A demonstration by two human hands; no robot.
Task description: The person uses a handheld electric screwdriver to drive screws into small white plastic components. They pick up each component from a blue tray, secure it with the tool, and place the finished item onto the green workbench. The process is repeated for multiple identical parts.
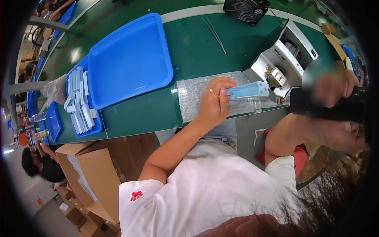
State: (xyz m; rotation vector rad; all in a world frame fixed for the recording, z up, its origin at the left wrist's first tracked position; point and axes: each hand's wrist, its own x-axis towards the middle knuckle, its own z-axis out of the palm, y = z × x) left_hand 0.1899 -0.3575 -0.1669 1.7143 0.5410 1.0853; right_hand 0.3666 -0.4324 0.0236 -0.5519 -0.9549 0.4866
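Note:
My left hand, with a yellow band on one finger, is closed on the near end of a long, light blue plastic piece. The piece's other end is close to a metal fixture on the front of a white and grey bench machine. On the right, my right hand is partly smeared and appears wrapped round a thick black cylindrical tool. Its narrow metal tip is beside the fixture; I cannot make out the tool's exact kind.
Bubble wrap covers the front of the green table. A large blue tray overlaps a smaller one holding several pale blue pieces. A black fan and tweezers lie farther back. Below left is a cardboard box.

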